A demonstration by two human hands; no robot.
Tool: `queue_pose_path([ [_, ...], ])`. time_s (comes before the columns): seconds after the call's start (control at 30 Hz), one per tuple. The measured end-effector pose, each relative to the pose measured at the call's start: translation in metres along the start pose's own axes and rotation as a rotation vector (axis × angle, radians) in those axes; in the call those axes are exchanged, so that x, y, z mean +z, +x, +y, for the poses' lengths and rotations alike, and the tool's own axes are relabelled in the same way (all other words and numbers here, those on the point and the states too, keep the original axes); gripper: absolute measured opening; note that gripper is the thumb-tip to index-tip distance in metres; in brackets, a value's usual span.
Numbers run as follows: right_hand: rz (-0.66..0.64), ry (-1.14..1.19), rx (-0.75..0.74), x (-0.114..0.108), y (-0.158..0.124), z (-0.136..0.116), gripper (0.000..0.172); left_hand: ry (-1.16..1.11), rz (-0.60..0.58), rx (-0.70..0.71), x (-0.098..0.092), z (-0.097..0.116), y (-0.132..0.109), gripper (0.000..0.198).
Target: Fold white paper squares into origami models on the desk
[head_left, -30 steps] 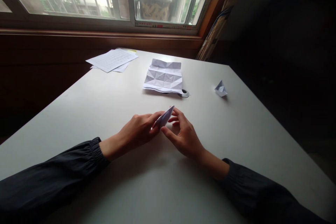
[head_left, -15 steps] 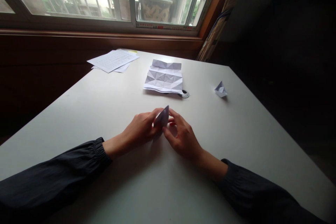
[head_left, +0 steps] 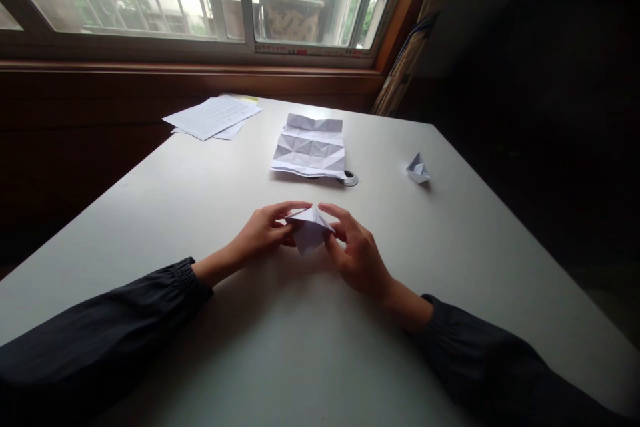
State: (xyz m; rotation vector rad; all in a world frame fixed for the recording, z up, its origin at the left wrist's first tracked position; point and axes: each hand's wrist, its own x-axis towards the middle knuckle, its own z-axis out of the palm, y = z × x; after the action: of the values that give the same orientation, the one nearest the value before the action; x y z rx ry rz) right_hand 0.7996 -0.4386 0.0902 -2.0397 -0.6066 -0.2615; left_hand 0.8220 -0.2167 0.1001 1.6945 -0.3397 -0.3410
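On the table (head_left: 310, 360), a folded paper (head_left: 309, 232) between the left hand (head_left: 263, 230) and right hand (head_left: 357, 257), touching both. Farther back, a creased sheet (head_left: 309, 145), with a small metal ring (head_left: 351, 179) just beside its near right corner. Left of the sheet, a stack of papers (head_left: 213, 117); right of it, well apart, a paper boat (head_left: 418, 169). Behind the table, a window (head_left: 200, 53).

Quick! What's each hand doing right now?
Left hand: closed, holding the folded white paper by one side.
Right hand: closed, holding the same paper by the other side.
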Motion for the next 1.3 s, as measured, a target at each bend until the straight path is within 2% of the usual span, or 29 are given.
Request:
queue_pose_path([
  [0.13, 0.041, 0.104, -0.037, -0.011, -0.001, 0.004, 0.026, -0.205, -0.152, -0.060, -0.005, 0.004, -0.001, 0.064],
  [0.23, -0.039, 0.068, -0.083, -0.021, -0.001, 0.007, 0.026, -0.225, -0.194, -0.106, -0.008, 0.007, -0.003, 0.054],
  [0.33, -0.123, 0.020, -0.139, -0.026, 0.000, 0.010, 0.027, -0.136, -0.142, -0.063, -0.010, 0.005, -0.003, 0.051],
  [0.43, -0.122, -0.047, -0.175, -0.025, 0.001, 0.013, 0.026, 0.046, -0.120, 0.017, -0.012, -0.002, -0.001, 0.058],
  [0.53, -0.111, -0.122, -0.185, -0.020, 0.002, 0.017, 0.025, 0.313, -0.092, 0.154, -0.011, -0.008, -0.002, 0.045],
  [0.63, -0.183, -0.220, -0.247, -0.018, 0.003, 0.020, 0.027, 0.662, -0.004, 0.322, -0.010, -0.011, -0.004, 0.030],
  [0.73, -0.254, -0.336, -0.315, -0.019, 0.002, 0.020, 0.032, 0.856, 0.014, 0.431, -0.012, -0.011, -0.008, 0.032],
  [0.83, -0.276, -0.396, -0.306, -0.021, -0.002, 0.017, 0.033, 0.886, -0.046, 0.449, -0.015, -0.008, -0.011, 0.037],
  [1.0, -0.263, -0.412, -0.272, -0.022, -0.007, 0.013, 0.024, 0.812, -0.079, 0.436, -0.015, -0.004, -0.015, 0.023],
  [1.13, -0.235, -0.372, -0.246, -0.020, -0.006, 0.013, 0.022, 0.780, -0.033, 0.423, -0.013, -0.005, -0.015, 0.024],
  [1.3, -0.100, -0.350, -0.175, -0.015, 0.001, 0.012, 0.029, 0.806, 0.102, 0.343, -0.012, -0.006, -0.011, 0.024],
])
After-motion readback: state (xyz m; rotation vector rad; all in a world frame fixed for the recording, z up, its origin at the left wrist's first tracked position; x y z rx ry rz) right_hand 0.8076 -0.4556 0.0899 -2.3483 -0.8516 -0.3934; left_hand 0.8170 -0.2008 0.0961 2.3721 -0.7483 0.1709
